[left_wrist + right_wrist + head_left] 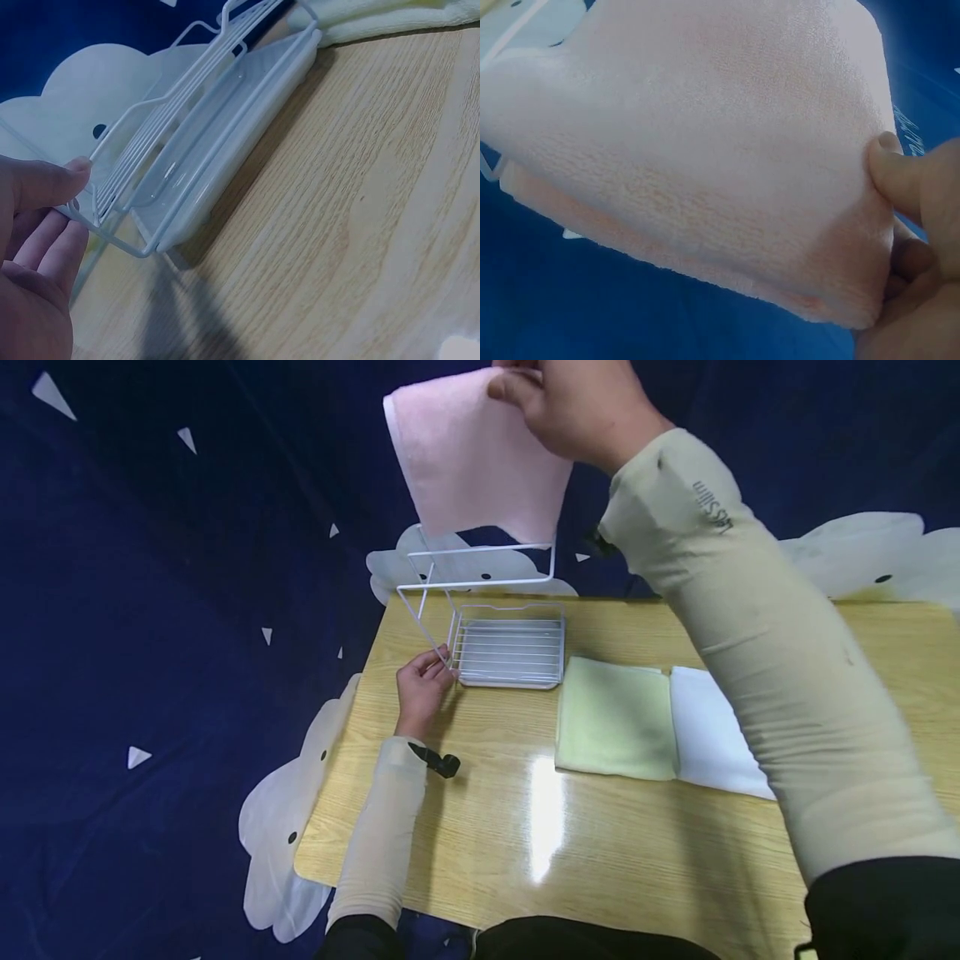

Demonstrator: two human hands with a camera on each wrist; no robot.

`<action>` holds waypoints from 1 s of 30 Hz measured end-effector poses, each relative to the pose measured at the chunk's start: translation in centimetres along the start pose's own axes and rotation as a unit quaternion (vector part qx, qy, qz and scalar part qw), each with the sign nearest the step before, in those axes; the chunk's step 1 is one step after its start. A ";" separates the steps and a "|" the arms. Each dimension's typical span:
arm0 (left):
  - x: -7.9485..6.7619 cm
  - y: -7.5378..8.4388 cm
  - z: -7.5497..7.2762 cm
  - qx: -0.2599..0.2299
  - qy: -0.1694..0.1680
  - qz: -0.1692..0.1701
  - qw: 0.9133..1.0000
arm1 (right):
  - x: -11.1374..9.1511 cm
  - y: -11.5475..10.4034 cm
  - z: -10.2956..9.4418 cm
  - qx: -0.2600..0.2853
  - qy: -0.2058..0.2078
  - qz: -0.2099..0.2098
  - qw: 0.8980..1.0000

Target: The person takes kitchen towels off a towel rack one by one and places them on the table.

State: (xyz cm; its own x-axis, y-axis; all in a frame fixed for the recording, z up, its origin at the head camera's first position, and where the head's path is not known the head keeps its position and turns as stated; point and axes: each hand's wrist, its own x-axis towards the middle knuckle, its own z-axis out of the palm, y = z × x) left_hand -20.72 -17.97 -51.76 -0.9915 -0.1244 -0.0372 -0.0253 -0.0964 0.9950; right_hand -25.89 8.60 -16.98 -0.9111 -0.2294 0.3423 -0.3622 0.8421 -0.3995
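Observation:
My right hand (588, 410) pinches a folded pink towel (476, 452) by its upper right edge, thumb on the near side. The towel hangs above the upper bars of a white wire rack (480, 583); its lower edge overlaps the topmost part, and whether they touch I cannot tell. In the right wrist view, the towel's layers hang from between thumb and fingers. At the lower left of the rack, my left hand (422, 693) grips the wire frame. The left wrist view shows thumb and fingers around a wire beside the white tray (225, 165) at the rack's base.
A folded light-green towel (618, 718) lies right of the rack on the wooden table (487, 827). Next to it is a white towel (716, 735), partly hidden under my right forearm. A dark blue curtain (187, 635) with cloud shapes hangs behind and left.

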 end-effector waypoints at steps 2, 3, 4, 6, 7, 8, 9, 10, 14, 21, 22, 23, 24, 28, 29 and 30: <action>0.0 0.0 0.0 0.003 -0.001 0.002 1.000 | -0.1 0.2 -0.6 -0.004 0.002 0.007 1.000; 0.1 0.0 0.1 0.006 -0.002 0.004 1.000 | -0.1 0.3 -0.8 -0.007 0.006 0.008 1.000; 0.1 0.0 0.1 0.006 -0.003 0.006 1.000 | -0.2 0.5 -1.1 -0.010 0.011 0.006 1.000; 0.1 0.0 0.1 0.007 -0.004 0.007 1.000 | -0.3 0.8 -1.7 -0.018 0.024 0.005 1.000; 0.1 0.1 0.1 0.006 -0.005 0.007 1.000 | -0.4 1.0 -1.9 -0.021 0.031 0.007 0.999; 0.1 0.1 0.1 0.004 -0.006 0.006 1.000 | -0.6 1.2 -2.2 -0.024 0.036 0.010 0.999; 0.1 0.1 0.1 0.003 -0.006 0.005 1.000 | -0.7 1.4 -2.4 -0.026 0.040 0.013 0.999; 0.1 0.1 0.1 0.003 -0.005 0.002 1.000 | -0.8 1.6 -2.6 -0.030 0.045 0.013 0.998; 0.2 0.2 -0.1 0.005 -0.002 -0.006 1.000 | -1.5 2.3 -3.4 -0.028 0.045 0.033 0.998; 0.3 0.2 -0.1 0.006 0.001 -0.005 1.000 | -2.8 4.2 -4.2 -0.013 0.059 0.072 0.996; 0.3 0.2 -0.1 0.006 0.001 -0.005 1.000 | -3.0 4.5 -4.2 -0.013 0.066 0.076 0.995; 0.3 0.1 -0.1 0.008 0.002 -0.004 1.000 | -3.1 4.8 -4.3 -0.015 0.073 0.077 0.994; 0.4 0.1 0.0 0.009 0.003 -0.004 1.000 | -3.3 5.1 -4.3 -0.016 0.079 0.078 0.994; 0.5 0.1 0.0 0.013 0.002 0.000 1.000 | -4.1 6.4 -4.6 -0.021 0.116 0.060 0.991; 0.5 0.1 0.0 0.013 0.003 0.001 1.000 | -4.3 6.6 -4.6 -0.023 0.122 0.052 0.991; 0.5 0.1 -0.1 0.012 0.004 0.001 1.000 | -4.5 6.9 -4.7 -0.024 0.125 0.048 0.991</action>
State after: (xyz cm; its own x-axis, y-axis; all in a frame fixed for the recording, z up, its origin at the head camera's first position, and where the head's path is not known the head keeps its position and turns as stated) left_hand -21.26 -18.11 -51.66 -0.9906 -0.1325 -0.0351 -0.0256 -0.0725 0.9970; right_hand -23.39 17.69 -17.25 -0.8614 -0.0245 0.5073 -0.2615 0.8777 -0.4016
